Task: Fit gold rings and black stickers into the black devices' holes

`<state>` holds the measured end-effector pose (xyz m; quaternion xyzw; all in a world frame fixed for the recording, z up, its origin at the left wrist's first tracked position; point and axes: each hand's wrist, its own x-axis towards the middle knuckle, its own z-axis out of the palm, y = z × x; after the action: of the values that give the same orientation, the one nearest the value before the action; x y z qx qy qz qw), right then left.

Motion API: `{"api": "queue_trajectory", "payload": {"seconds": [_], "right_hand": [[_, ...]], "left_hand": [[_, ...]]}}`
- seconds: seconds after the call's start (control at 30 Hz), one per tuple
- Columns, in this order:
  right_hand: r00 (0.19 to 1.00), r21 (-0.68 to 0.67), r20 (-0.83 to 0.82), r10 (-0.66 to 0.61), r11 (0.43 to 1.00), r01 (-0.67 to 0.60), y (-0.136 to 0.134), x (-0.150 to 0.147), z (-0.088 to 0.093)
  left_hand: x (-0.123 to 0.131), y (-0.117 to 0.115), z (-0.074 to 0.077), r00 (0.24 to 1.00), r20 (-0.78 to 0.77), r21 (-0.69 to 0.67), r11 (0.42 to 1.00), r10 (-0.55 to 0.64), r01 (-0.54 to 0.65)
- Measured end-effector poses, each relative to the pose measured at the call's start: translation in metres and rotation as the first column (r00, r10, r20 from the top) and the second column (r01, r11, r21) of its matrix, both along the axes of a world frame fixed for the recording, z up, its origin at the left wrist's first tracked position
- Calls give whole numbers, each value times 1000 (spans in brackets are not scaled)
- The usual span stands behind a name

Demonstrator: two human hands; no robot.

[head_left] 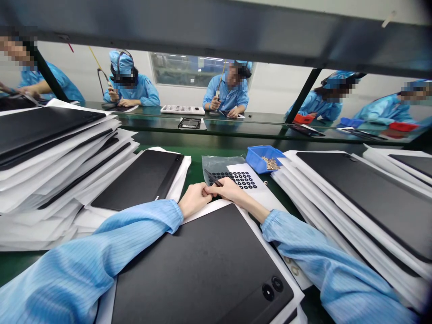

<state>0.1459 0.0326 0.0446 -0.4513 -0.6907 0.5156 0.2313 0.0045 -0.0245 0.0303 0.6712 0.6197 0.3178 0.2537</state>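
The slim dark tweezers [213, 178] angle up and away from the right hand [227, 190], their tips just above the upper left of a white sheet of black round pads [232, 179]. The right grip is closed, its fingers pressed together around the tweezers, though whether the tips pinch anything is too small to tell. The left hand [194, 200] sits just beside it, its curled fingers touching the right hand's fingertips. How far that grip is closed, and whether it holds anything, cannot be told.

Directly below both hands lies a black flat panel [199, 265] on white wrapping, with two round black rings [268, 292] near its far corner; both blue-sleeved forearms rest across its edges. A clear plastic bag [219, 164] lies just past the tweezers, under the sheet's edge. Beyond the right hand, a blue plastic bin [259, 158] holds small brass parts [270, 163]. Stacks of black panels interleaved with white sheets rise to the left [50, 148] and right [364, 202] of the grip, on a green-topped table [20, 265]. Far ahead, past a dark shelf [216, 27], co-workers in blue caps and smocks [130, 83] sit working, some holding tools on hanging cords.
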Motion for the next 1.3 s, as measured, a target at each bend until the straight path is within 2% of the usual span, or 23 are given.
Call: {"api": "queue_trajectory", "payload": {"seconds": [0.1, 0.33, 0.5, 0.73, 1.1, 1.3], "right_hand": [[1000, -19, -14, 16, 1000, -16, 0, 0, 1], [993, -158, -77, 86, 983, -98, 3, 4, 3], [994, -181, -68, 81, 979, -92, 7, 4, 1], [997, -125, -31, 65, 990, -68, 2, 1, 4], [995, -112, 11, 99, 989, -97, 2, 8, 8], [986, -9, 62, 154, 988, -154, 3, -7, 5]], "left_hand": [[0, 1, -1, 1000, 3, -1, 1000, 4, -4], [-1, 1, -2, 1000, 4, -5, 1000, -16, 16], [-1, 1, -1, 1000, -2, -5, 1000, -25, 25], [-1, 1, 0, 999, -39, -1, 1000, -28, 28], [2, 2, 0, 997, -57, -19, 999, -43, 42], [-9, -2, 0, 999, -52, -35, 999, 1, -3]]}}
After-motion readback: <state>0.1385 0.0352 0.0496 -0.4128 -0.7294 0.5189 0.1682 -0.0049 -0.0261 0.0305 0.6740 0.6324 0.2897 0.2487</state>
